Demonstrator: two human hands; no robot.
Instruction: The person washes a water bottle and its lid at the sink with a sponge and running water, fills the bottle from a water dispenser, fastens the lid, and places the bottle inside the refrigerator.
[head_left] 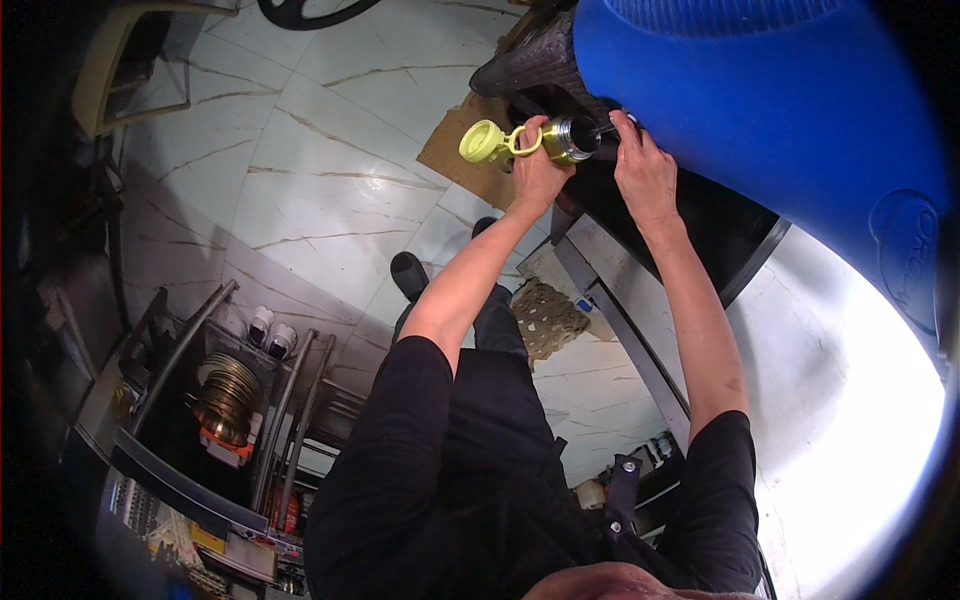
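My left hand [541, 183] is wrapped around a shiny yellow-green metal bottle [566, 150]. The bottle's mouth is uncovered and points toward my right hand. A pale yellow lid [482, 142] hangs off to the left, joined to a yellow loop [526, 139] by my left fingers. My right hand [645, 174] is at the lower edge of a big blue plastic barrel [760, 110], just right of the bottle's mouth. Its fingers are pinched on a small dark part there, which I cannot make out.
Under the barrel is a black stand [715, 225]. A piece of cardboard [468, 150] lies on the marble-look floor [330, 190]. At lower left stands a metal rack [190, 485] with a stack of brass-coloured pans [228, 398]. A perforated brown mat [548, 318] lies near my legs.
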